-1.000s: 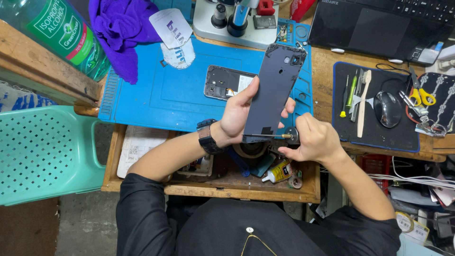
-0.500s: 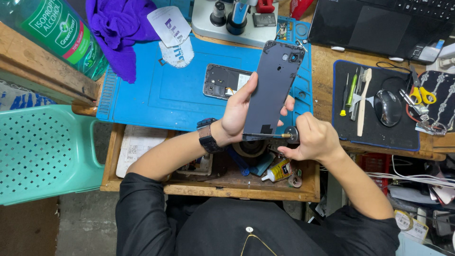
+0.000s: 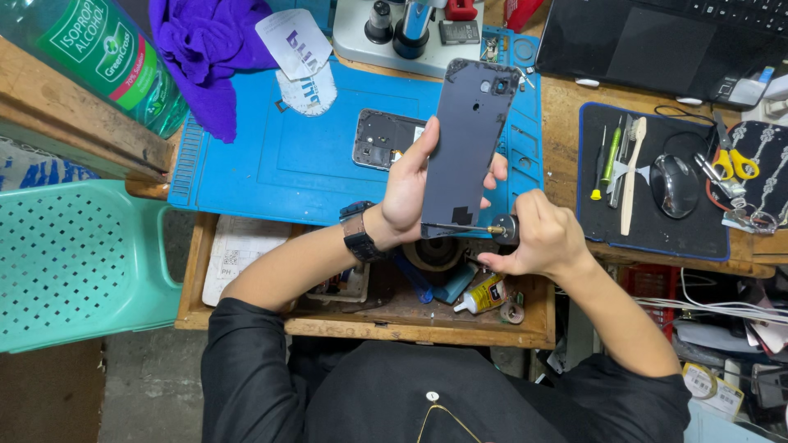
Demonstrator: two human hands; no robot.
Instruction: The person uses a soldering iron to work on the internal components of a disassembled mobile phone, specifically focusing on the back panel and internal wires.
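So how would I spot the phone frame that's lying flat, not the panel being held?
Start at the big blue mat on the wooden bench. Near its middle, just left of the left hand, lies the phone frame. Unlike the smooth dark back panel held upright, it lies flat with its insides showing.

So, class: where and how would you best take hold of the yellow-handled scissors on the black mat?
Take the scissors by their yellow loop handles, coming straight down from above. They lie flat on the black mat, the loops are their widest part, and tools crowd both sides, so a sideways approach looks cramped.
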